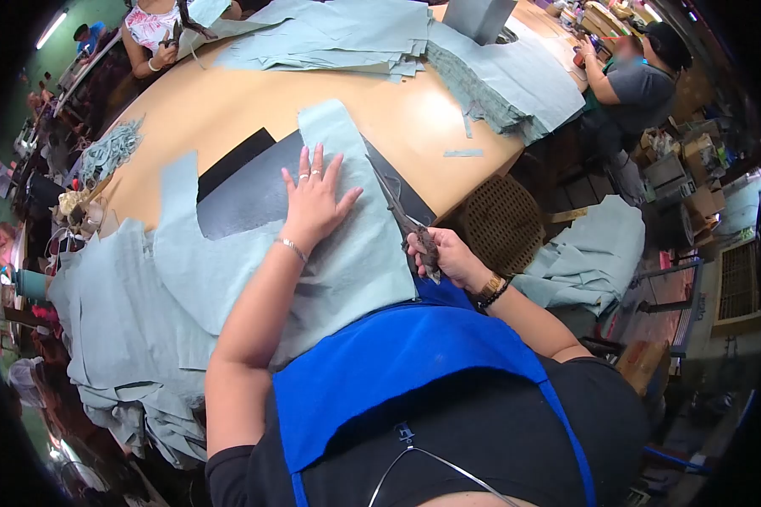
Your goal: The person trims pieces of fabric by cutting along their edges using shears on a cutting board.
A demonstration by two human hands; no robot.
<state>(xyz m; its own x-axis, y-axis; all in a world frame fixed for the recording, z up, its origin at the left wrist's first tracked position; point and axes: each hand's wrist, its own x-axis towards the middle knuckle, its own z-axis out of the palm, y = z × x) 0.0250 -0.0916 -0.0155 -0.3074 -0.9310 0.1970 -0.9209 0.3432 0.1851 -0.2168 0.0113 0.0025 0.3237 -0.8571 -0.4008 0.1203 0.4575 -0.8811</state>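
Note:
My left hand [315, 196] lies flat with fingers spread on a pale green cut fabric piece [359, 253]. Part of that fabric rests over a dark grey flat board [245, 196] on the table. In my right hand [448, 256] is a pair of scissors [395, 201], gripped by wrapped handles. Their blades point away from me, along the right edge of the fabric. Whether the blades touch the cloth I cannot tell.
Stacks of pale green fabric [338, 38] lie on the wooden table [228, 110], with a heap of scraps [114, 150] at left. More fabric [596, 253] covers a seat at right, beside a woven stool [500, 224]. Co-workers sit across and at far right.

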